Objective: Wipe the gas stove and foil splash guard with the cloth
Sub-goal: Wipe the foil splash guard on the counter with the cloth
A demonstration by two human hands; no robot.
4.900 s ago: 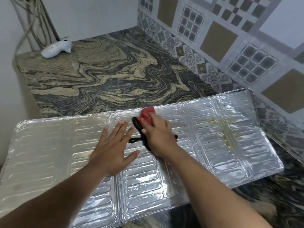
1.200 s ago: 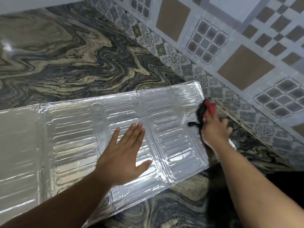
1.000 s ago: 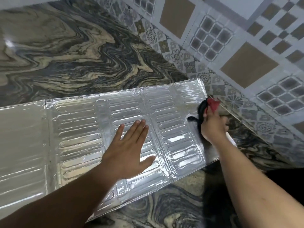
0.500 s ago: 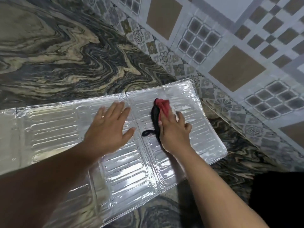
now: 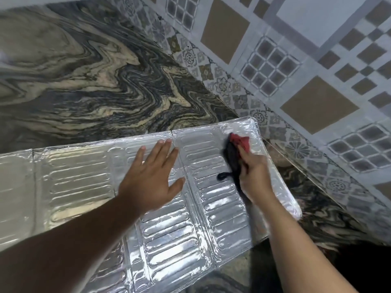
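Observation:
The foil splash guard lies flat across the marble counter, its ribbed silver panels folded out. My left hand rests flat on a middle panel, fingers spread, holding nothing. My right hand presses a red and black cloth onto the rightmost panel near its far corner. A black strand of the cloth trails to the left of my wrist. The gas stove cannot be made out clearly.
The swirled marble counter stretches away behind the foil. A patterned tiled wall runs diagonally along the right side, close to the foil's right edge. Something dark fills the lower right corner.
My right hand has slid the cloth from the fold line out to the far right corner of the last panel. My left hand stays flat on the foil.

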